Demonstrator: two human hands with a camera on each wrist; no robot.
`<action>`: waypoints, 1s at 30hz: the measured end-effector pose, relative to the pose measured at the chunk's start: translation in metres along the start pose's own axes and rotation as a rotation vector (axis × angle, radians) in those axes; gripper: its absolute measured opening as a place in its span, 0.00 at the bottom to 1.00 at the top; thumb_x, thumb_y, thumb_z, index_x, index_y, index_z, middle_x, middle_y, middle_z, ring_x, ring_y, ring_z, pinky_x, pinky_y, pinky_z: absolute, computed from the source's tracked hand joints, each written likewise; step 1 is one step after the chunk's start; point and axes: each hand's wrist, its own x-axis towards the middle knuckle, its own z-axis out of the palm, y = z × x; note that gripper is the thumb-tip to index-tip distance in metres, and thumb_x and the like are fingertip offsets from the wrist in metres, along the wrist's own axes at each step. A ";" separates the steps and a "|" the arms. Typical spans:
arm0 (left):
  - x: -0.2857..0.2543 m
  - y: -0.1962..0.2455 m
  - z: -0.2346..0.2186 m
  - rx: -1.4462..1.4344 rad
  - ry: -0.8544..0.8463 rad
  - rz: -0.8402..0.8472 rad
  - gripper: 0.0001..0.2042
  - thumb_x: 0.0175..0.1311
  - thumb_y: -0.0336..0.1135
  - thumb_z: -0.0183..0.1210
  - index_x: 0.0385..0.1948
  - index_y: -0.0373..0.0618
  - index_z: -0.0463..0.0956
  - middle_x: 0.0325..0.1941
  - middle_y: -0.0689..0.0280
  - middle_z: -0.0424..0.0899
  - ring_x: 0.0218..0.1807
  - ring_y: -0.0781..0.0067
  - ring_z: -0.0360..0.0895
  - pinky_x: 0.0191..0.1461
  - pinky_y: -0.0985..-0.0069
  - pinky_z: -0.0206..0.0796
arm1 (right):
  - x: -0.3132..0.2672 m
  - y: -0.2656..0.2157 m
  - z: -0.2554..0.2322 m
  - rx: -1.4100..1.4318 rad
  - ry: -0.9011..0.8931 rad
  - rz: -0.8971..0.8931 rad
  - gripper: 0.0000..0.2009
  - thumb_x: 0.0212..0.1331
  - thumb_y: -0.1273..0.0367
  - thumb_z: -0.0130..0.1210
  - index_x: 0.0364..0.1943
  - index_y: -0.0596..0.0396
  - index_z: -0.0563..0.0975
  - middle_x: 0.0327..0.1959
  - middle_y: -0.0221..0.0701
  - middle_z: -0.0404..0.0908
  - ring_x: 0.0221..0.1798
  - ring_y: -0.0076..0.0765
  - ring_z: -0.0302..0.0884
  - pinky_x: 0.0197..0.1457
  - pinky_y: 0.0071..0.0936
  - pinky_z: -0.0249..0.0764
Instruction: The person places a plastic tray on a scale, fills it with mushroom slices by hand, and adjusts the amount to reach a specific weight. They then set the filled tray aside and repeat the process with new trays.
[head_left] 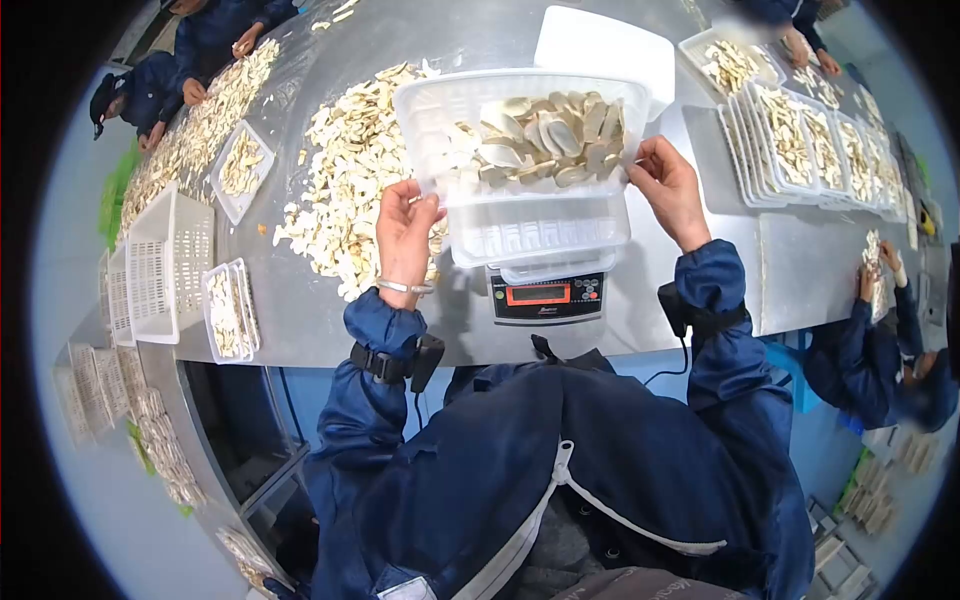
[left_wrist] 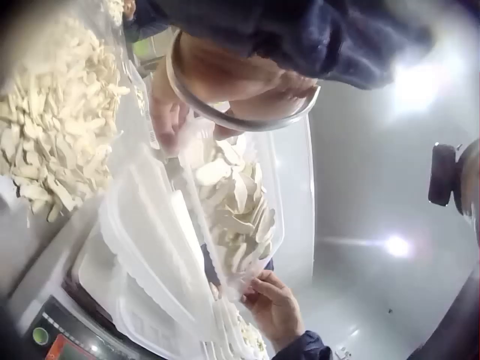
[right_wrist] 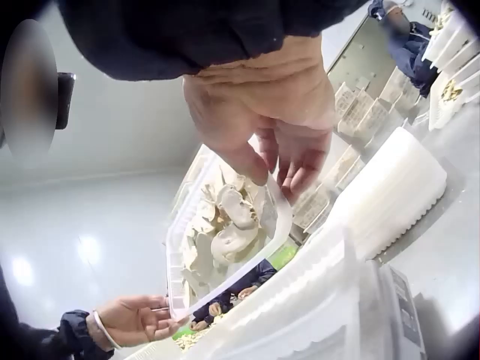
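My left hand (head_left: 403, 240) and right hand (head_left: 672, 195) pinch the rim of a clear plastic tray (head_left: 425, 115) from opposite sides. It is raised and tilted, with pale, mushroom-like slices (head_left: 550, 135) heaped inside. In the right wrist view, my right thumb and fingers close over the tray's corner. Below it, other clear trays (head_left: 540, 232) sit on a black digital scale (head_left: 545, 298), overlapped by the raised one in the head view. The left wrist view shows both hands on the same tray, my left wrist wearing a bangle (left_wrist: 225, 120).
Loose slices (head_left: 345, 190) spread over the metal table to the left. White baskets (head_left: 185, 255) and filled trays (head_left: 228, 315) stand at the left edge. A white stack (head_left: 605, 50) lies behind; more filled trays (head_left: 790, 140) line the right. Other people work around the table.
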 end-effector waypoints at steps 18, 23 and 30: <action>-0.019 -0.016 0.050 -0.233 0.170 0.053 0.27 0.74 0.51 0.35 0.63 0.35 0.59 0.62 0.52 0.68 0.63 0.62 0.65 0.71 0.67 0.49 | 0.019 0.002 -0.002 -0.318 0.289 -0.394 0.07 0.52 0.77 0.61 0.32 0.60 0.73 0.27 0.36 0.81 0.31 0.30 0.81 0.37 0.24 0.74; -0.041 -0.003 0.031 0.319 -0.034 0.194 0.15 0.71 0.36 0.46 0.48 0.34 0.75 0.47 0.59 0.80 0.52 0.72 0.73 0.58 0.75 0.62 | 0.073 0.017 -0.044 0.287 0.304 0.043 0.05 0.55 0.76 0.58 0.30 0.61 0.73 0.24 0.33 0.79 0.27 0.27 0.78 0.32 0.20 0.75; -0.029 -0.047 -0.016 0.565 0.050 0.006 0.21 0.59 0.38 0.61 0.48 0.31 0.72 0.27 0.67 0.76 0.30 0.78 0.69 0.33 0.78 0.63 | 0.123 0.063 -0.083 0.361 0.247 0.424 0.13 0.62 0.69 0.49 0.43 0.67 0.72 0.34 0.39 0.81 0.29 0.30 0.79 0.34 0.23 0.76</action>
